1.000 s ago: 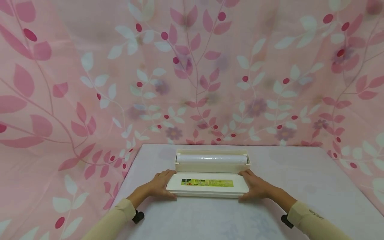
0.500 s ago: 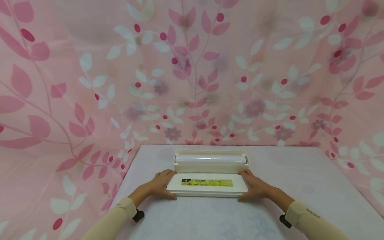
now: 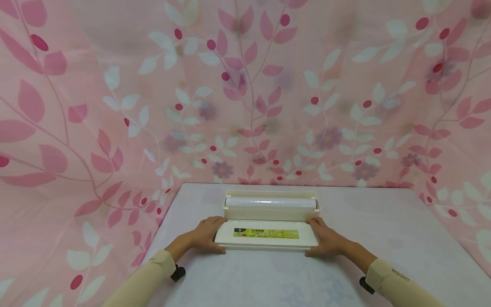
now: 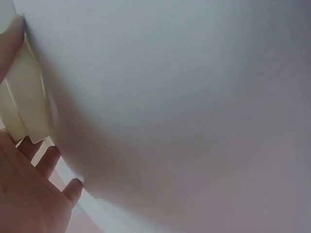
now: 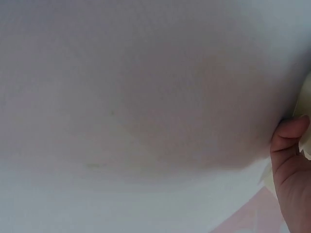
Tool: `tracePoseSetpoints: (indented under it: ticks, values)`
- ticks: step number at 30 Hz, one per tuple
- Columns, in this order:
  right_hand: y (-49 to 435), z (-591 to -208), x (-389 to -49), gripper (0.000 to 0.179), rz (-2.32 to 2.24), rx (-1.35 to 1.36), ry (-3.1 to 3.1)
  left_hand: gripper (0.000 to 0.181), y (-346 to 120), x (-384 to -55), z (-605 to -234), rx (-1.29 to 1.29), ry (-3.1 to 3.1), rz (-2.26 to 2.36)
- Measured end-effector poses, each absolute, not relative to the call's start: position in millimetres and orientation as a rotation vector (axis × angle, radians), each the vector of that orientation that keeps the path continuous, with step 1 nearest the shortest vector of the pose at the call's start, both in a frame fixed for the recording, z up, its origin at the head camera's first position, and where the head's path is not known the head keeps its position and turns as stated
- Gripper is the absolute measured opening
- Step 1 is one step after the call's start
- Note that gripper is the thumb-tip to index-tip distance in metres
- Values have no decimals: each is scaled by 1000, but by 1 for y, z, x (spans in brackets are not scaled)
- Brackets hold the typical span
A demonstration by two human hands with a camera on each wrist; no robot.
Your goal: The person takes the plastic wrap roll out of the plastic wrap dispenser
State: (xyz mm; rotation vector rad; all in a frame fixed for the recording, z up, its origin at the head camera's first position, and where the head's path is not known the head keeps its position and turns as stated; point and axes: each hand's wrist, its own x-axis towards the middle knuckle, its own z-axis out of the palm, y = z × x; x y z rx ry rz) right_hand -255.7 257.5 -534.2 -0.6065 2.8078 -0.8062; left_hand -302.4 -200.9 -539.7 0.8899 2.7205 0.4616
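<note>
A white cling film box lid (image 3: pixel 266 245) with a yellow-green label (image 3: pixel 266 233) lies in front of me in the head view. My left hand (image 3: pixel 207 236) grips its left end, thumb at the front corner and fingers at the back corner. At the opposite end my right hand (image 3: pixel 327 238) grips it the same way. Directly behind stands the uncovered cream box (image 3: pixel 271 214), which holds a roll of cling film (image 3: pixel 270 202). In the left wrist view, thumb and fingers of the left hand (image 4: pixel 29 189) span the end of the lid (image 4: pixel 29 92).
A pale cloth (image 3: pixel 245 281) covers the table. Pink leaf-patterned curtain (image 3: pixel 249 98) hangs behind the table and along both sides. A small black device (image 3: pixel 178 273) is strapped under the left wrist, and another black device (image 3: pixel 366 285) under the right.
</note>
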Motion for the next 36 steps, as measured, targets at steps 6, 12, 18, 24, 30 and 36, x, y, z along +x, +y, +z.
tracePoseSetpoints:
  ticks: [6,12,18,24,30,36]
  values:
    - [257,-535,-253,104,-809,-629,2817,106,-201,-304,-537,887,2712,478]
    - [260,-532,-250,103,-789,-692,2824,108,-206,-305,-537,918,2682,552]
    - [263,-528,-248,103,-849,-695,2761,104,-214,-308,-532,854,2591,726]
    - [265,-528,-248,104,-865,-692,2748,102,-215,-308,-531,860,2564,741]
    - [265,-530,-249,100,-834,-733,2766,101,-219,-308,-531,877,2596,737]
    - [261,-530,-248,101,-847,-736,2755,98,-223,-306,-528,882,2608,701]
